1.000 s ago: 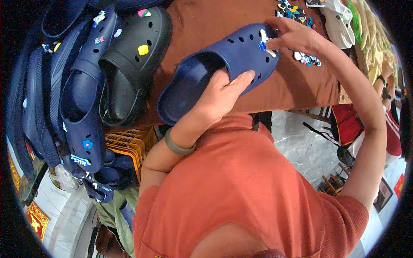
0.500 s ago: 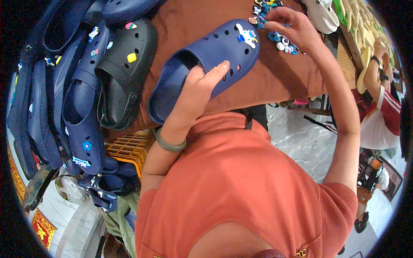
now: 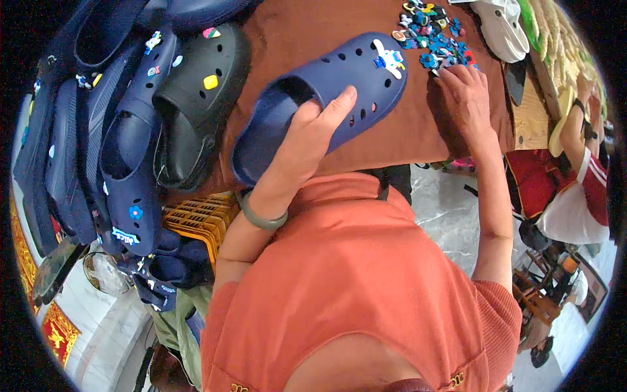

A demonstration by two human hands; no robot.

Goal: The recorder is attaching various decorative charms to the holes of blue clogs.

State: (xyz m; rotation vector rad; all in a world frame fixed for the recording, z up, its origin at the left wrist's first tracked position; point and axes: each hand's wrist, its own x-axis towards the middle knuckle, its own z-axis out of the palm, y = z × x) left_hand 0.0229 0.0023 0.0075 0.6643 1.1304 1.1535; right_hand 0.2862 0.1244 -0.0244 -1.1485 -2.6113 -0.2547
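My left hand [image 3: 307,134] grips a navy blue foam clog [image 3: 356,72] by its side, the thumb lying over the holed upper and the other fingers hidden inside and beneath. On the clog's toe sits a white, long-eared cartoon shoe charm [image 3: 390,59] with blue and yellow bits. To the right, my right hand [image 3: 467,98] is down on the brown cloth, its bent fingertips at the near edge of a heap of small colourful shoe charms [image 3: 434,39]. Its fingers are drawn together; whatever is under the tips is too small to make out.
A black clog [image 3: 196,85] with charms and several navy clogs [image 3: 134,157] crowd the left of the brown cloth [image 3: 405,140]. A white clog [image 3: 501,29] lies at the far right. Below left stands a yellow plastic crate [image 3: 202,222]. Another person's arm [image 3: 575,124] shows at right.
My right hand has come down from above the charm heap to its near edge, the fingers drawing together. My left hand keeps its hold on the navy clog.
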